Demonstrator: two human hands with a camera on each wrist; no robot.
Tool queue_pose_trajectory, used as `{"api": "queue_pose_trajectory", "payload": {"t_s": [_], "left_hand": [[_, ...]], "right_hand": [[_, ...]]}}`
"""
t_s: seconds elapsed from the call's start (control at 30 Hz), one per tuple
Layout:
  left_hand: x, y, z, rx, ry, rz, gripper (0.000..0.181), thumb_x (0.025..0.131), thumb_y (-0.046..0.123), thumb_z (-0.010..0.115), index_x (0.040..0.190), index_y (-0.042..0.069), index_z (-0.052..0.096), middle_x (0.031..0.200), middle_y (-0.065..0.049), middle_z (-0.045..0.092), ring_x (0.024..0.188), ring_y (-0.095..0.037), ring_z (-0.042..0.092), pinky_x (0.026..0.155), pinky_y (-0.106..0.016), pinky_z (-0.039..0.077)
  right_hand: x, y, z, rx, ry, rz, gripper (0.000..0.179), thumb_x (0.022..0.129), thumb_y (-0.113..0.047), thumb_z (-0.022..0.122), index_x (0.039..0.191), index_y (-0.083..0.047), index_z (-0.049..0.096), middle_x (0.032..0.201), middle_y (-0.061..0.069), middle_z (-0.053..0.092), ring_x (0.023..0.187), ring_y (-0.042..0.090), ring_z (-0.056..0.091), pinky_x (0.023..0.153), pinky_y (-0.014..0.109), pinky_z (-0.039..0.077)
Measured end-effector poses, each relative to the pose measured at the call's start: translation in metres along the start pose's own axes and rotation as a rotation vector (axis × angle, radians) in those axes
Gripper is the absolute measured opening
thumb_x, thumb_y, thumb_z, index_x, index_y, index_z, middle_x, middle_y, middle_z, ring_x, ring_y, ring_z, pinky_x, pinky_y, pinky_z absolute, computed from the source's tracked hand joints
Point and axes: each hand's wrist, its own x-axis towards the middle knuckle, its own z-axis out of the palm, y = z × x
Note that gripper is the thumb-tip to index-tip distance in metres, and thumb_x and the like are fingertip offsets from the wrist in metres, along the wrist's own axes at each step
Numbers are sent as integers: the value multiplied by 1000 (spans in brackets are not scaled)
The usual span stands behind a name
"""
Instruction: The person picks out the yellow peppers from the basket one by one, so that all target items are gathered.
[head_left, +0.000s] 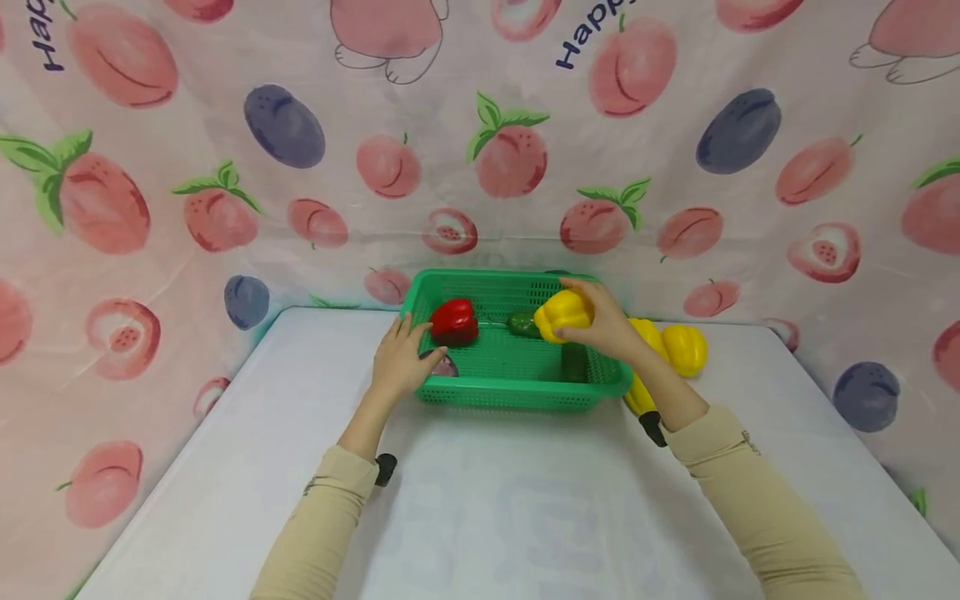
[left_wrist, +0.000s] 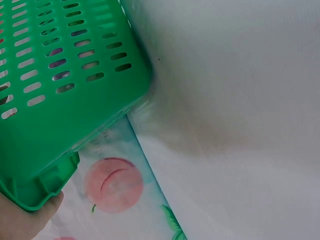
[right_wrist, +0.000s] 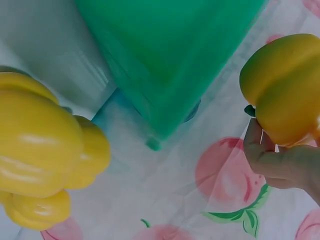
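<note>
A green plastic basket (head_left: 517,385) with slotted walls stands near the back of the table. My left hand (head_left: 397,357) grips its left rim, the thumb toward the inside; the left wrist view shows fingers (left_wrist: 52,202) at the rim from outside. Over the basket's right part, my right hand (head_left: 606,321) holds a yellow bell pepper (head_left: 561,314), its stem visible in the right wrist view. Inside lie a red bell pepper (head_left: 454,322), a dark green vegetable (head_left: 522,324), another dark green piece (head_left: 574,363) and a purplish item (head_left: 444,366) partly hidden by my left hand.
Right of the basket, a yellow bell pepper (head_left: 685,350) and other yellow items (head_left: 639,397) sit on the white table (head_left: 517,500), partly covered by my right forearm. A fruit-printed cloth (head_left: 450,167) hangs behind and along the sides.
</note>
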Motion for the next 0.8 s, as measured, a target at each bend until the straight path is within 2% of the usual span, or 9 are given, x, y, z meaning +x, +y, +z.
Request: {"api": "queue_pose_trajectory", "payload": {"t_s": [0.13, 0.27, 0.4, 0.6, 0.8], "left_hand": [[0, -1, 0, 2, -3, 3, 61, 93, 46, 50, 141, 9, 43, 153, -24, 23, 144, -41, 15, 116, -53, 18], [0, -1, -1, 5, 0, 7, 61, 93, 46, 49, 140, 9, 43, 153, -25, 24, 143, -41, 16, 116, -54, 19], [-1, 0, -3, -1, 2, 8, 61, 93, 45, 50, 140, 8, 43, 153, -24, 23, 143, -42, 16, 116, -55, 19], [2, 0, -4, -18, -9, 0, 61, 93, 45, 49, 142, 9, 41, 154, -24, 20, 144, -41, 14, 116, -55, 17], [1, 1, -2, -5, -19, 6, 61, 94, 45, 49, 141, 7, 41, 154, -25, 19, 143, -42, 14, 116, -55, 18]], "right_hand": [[-10, 3, 0, 11, 28, -14, 73, 82, -10, 70, 145, -4, 32, 145, 25, 31, 123, 40, 36, 103, 58, 34], [-21, 4, -2, -3, 69, 29, 82, 81, -11, 70, 148, -2, 24, 145, 28, 28, 122, 41, 38, 104, 58, 34], [-31, 7, -4, -33, 83, 75, 90, 80, -12, 71, 150, -1, 15, 148, 28, 23, 129, 43, 33, 108, 59, 29], [-45, 14, -4, -78, 127, 89, 87, 78, -11, 72, 148, 2, 22, 146, 27, 23, 130, 44, 31, 109, 60, 28], [-61, 20, -4, -165, 131, 42, 86, 74, -11, 74, 144, 7, 27, 138, 29, 30, 122, 44, 36, 104, 61, 34]]}}
